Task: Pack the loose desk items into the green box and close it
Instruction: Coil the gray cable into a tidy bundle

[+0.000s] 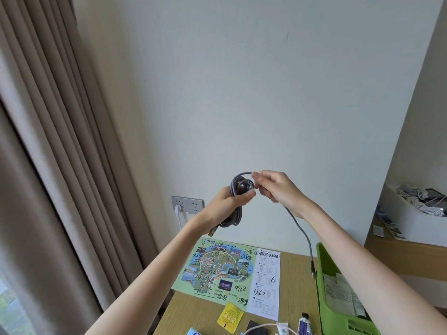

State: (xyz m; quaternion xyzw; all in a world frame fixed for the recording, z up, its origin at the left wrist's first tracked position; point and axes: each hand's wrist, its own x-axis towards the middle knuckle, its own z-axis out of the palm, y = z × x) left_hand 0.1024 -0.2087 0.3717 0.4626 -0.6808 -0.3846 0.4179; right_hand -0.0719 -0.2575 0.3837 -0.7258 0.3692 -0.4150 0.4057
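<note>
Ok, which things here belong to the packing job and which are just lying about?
Job: grey cable, held by left hand and right hand; green box; map leaflet; yellow sachet; small tube.
Lying about: wall socket; white tray on the side shelf; curtain.

Soft, even daylight is admitted from the window [7, 303] at lower left; only faint shadows are cast on the wall [242, 93]. The folds of the curtain [60, 141] are bowed by wide-angle distortion, and fine detail is slightly softened.
</note>
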